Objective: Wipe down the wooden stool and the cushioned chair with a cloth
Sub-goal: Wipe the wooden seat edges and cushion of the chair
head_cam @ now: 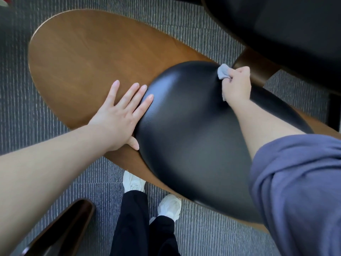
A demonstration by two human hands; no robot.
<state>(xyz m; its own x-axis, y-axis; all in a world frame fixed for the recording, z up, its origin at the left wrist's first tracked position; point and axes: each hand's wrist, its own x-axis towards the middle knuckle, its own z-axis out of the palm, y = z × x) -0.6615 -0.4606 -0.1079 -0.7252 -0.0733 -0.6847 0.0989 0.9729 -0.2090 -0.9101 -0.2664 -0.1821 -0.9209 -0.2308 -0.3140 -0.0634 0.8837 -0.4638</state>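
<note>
The cushioned chair fills the middle of the head view: a broad brown wooden shell [83, 58] with a shiny black cushion [188, 133] on it. My right hand [237, 85] is closed around a bunched grey cloth [223, 71] and presses it against the cushion's far edge. My left hand [121, 113] lies flat, fingers spread, on the wood with its fingertips on the cushion's left edge.
Grey ribbed carpet [212, 28] surrounds the chair. A large black upholstered seat [287, 34] with a dark wooden leg [256, 69] stands at the top right. Another dark wooden piece [64, 230] sits at the bottom left. My white shoes [132, 182] stand just below the chair's near edge.
</note>
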